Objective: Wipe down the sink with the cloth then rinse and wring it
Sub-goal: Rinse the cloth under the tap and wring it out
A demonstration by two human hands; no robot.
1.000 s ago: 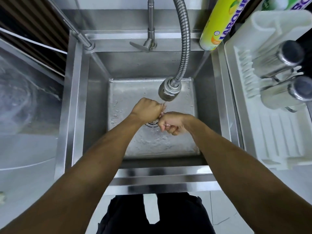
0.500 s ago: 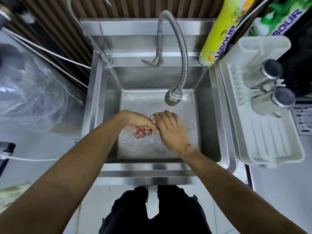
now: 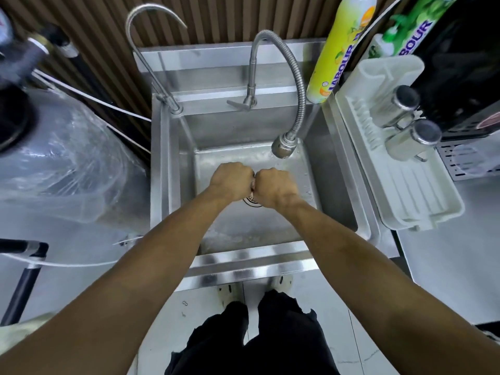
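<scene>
Fists at frame centre: left hand [image 3: 232, 181] and right hand [image 3: 274, 186] clenched knuckle to knuckle over the steel sink [image 3: 173, 169], above the drain [image 3: 251, 202]. Cloth [image 3: 252, 185] shows only as a sliver between them, gripped by both. Spray head [image 3: 282, 147] hangs just beyond, upper right of the hands.

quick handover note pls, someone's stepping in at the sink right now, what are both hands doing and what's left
Left hand: fist closed, knuckles against the right, over the drain.
Right hand: fist closed likewise. Only a sliver of the cloth shows between the two fists, so both grips seem to be on it, mid-wring.
Sink: basin floor is wet. The flexible faucet head hangs just beyond the hands; whether water is running I cannot tell.
Done, apparently: wiping and rinsing.
Left: finish wringing over the drain, then set the cloth down.
</scene>
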